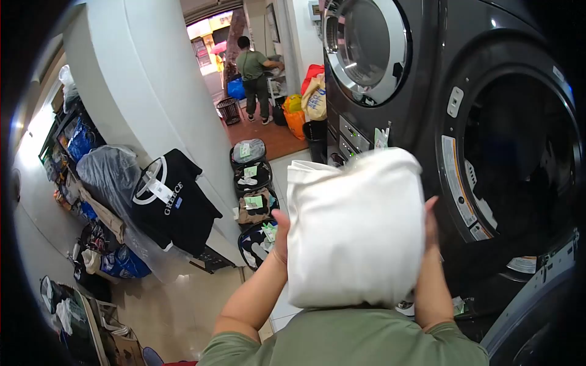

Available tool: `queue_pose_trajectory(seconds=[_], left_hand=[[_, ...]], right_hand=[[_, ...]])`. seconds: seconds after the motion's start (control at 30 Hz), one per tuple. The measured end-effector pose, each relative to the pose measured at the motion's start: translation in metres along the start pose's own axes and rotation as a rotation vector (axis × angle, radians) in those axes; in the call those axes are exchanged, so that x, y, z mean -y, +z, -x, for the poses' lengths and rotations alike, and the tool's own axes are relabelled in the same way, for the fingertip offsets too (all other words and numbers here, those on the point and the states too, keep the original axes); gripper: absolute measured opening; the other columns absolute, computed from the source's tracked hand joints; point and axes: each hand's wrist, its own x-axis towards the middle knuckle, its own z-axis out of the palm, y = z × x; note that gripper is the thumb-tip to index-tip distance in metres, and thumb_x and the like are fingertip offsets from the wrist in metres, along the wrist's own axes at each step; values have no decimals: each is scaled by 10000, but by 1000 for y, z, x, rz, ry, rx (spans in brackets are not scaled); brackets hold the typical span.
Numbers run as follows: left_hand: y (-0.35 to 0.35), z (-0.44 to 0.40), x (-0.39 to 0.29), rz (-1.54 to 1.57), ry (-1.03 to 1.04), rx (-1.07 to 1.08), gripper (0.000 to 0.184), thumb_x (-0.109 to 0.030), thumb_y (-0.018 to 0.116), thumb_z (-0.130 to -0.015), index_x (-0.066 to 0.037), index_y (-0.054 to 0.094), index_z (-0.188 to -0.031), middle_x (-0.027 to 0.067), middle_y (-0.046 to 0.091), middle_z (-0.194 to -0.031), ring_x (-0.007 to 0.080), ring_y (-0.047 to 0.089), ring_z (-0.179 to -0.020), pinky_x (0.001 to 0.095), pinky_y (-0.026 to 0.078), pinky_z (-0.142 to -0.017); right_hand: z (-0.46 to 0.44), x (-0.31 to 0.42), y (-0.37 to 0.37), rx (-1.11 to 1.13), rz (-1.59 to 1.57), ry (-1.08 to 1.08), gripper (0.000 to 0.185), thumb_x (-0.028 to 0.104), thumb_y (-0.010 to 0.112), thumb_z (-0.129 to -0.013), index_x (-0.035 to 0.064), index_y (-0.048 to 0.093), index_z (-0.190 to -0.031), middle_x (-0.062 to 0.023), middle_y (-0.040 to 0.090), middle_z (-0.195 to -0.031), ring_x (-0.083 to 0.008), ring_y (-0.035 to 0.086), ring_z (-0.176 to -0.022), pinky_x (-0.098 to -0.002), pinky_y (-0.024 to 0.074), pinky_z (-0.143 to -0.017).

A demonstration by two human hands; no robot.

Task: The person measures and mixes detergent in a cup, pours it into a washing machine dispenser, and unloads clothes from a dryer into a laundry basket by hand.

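Observation:
A thick folded white cloth (357, 232) is held up in front of my chest; whether it is a sheet, towel or blanket I cannot tell. At its left edge, my left hand (281, 235) presses against the side with the thumb pointing up, its other fingers hidden. My right hand (431, 224) grips the opposite edge, slightly blurred and mostly behind the cloth. The cloth is squeezed between both palms. To the right, close to my right hand, is a dark front-loading machine (448, 177) with its round door open and a dark drum (519, 152).
Another machine door (366, 49) is above. Several baskets of tagged laundry (249, 177) line the white pillar (152, 73). A black "GREECE" shirt (174, 201) hangs at left near plastic-covered garments (113, 171). A person (253, 73) stands by a shelf near the doorway. Colored bags (296, 116) sit behind.

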Motion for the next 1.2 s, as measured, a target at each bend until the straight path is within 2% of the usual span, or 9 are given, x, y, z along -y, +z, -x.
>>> queue_pose_trajectory(seconds=[0.2,0.27,0.33,0.57,0.73,0.8,0.9,1.1,1.2], left_hand=[[-149,127,128,-126,-494,-471,713,-308,720,-873,-86,382,-1460,117,526,-1388,254,520,-1264,433,441,-1049],[-152,106,135,-176,-497,-725,435,-145,714,-881,-10,566,-1266,114,653,-1189,242,663,-1037,394,553,-896],[-174,86,138,-184,-481,-905,357,-139,705,-883,75,603,-1149,176,679,-1092,285,684,-966,418,566,-846],[-208,49,111,-587,69,-1135,247,-176,643,-934,24,627,-1080,98,691,-985,188,644,-834,334,501,-737],[-222,51,139,-911,197,-1147,188,-146,596,-945,21,589,-1030,94,652,-945,164,587,-825,327,474,-734],[-209,47,147,-1093,-215,-1220,209,-156,592,-943,36,577,-1024,105,648,-921,142,578,-829,314,470,-682],[-239,63,178,-932,-258,-1171,297,-170,583,-949,15,546,-1179,115,629,-970,162,615,-783,274,480,-661],[-176,60,147,-790,-422,-838,361,-151,599,-943,-25,495,-1265,82,622,-1030,202,668,-857,280,512,-680],[-166,45,150,-821,-408,-825,357,-129,627,-934,5,513,-1245,89,614,-1022,166,645,-783,247,499,-673]], right_hand=[[126,-109,-91,-60,-145,458,1170,626,799,-661,41,256,-1516,-98,382,-1516,-244,347,-1414,-414,344,-1129],[138,-129,-142,-429,224,789,599,210,818,-793,-1,561,-1291,-118,621,-1252,-235,608,-1122,-385,477,-979],[93,-142,-143,-668,323,932,331,66,741,-824,-23,647,-1129,-139,686,-1074,-247,669,-981,-399,531,-889],[-13,-192,-191,-507,1109,493,330,145,773,-786,-36,665,-1040,-102,710,-923,-171,659,-818,-308,521,-756],[-10,-204,-222,-457,1453,395,627,307,788,-768,9,536,-1258,-187,650,-1156,-281,634,-1062,-389,509,-894],[5,-212,-251,-414,1518,582,688,380,773,-780,14,515,-1302,-190,636,-1224,-321,620,-1120,-404,486,-948],[19,-145,-212,-324,1525,528,439,358,752,-789,26,670,-1064,-217,650,-1130,-385,623,-1051,-437,486,-910],[-2,151,-83,-736,1954,-939,134,89,650,-833,39,651,-957,-154,596,-981,-315,608,-941,-406,494,-797],[3,223,-72,-1027,2369,-450,680,169,756,-782,225,476,-1398,-242,320,-1481,-493,432,-1266,-477,444,-1017]])
